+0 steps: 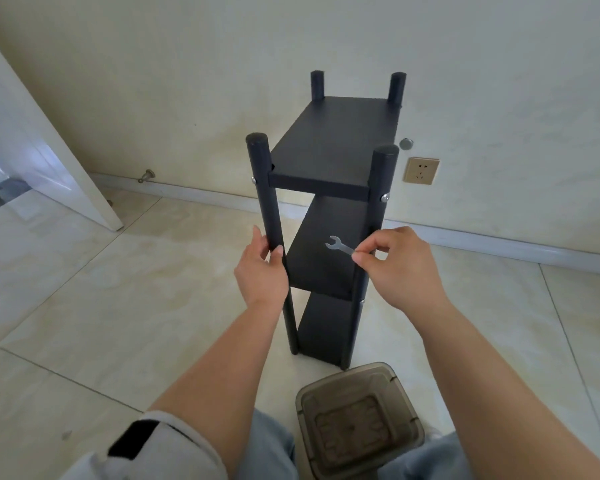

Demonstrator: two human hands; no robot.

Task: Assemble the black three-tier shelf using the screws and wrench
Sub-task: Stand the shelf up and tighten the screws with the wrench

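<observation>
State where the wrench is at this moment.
In the head view, the wrench is pinched at its handle end by the right hand, its open jaw held over the middle tier of the black shelf, near the front right post.

Home interior, room corner or hallway. Floor (118, 306): large glossy cream tiles, marble-look, thin grout lines. Wall (465, 81): plain off-white paint, scuffed low down, white baseboard (499, 244) along bottom. White door (49, 161) open at left, doorstop (147, 175) fixed low on wall behind it. Beige wall socket (421, 170) set low, small round metal fitting (406, 144) just above. Smoky translucent plastic bin (357, 417) on floor. Small black three-tier shelf (333, 140), household furniture, stands on tiles near wall.
</observation>
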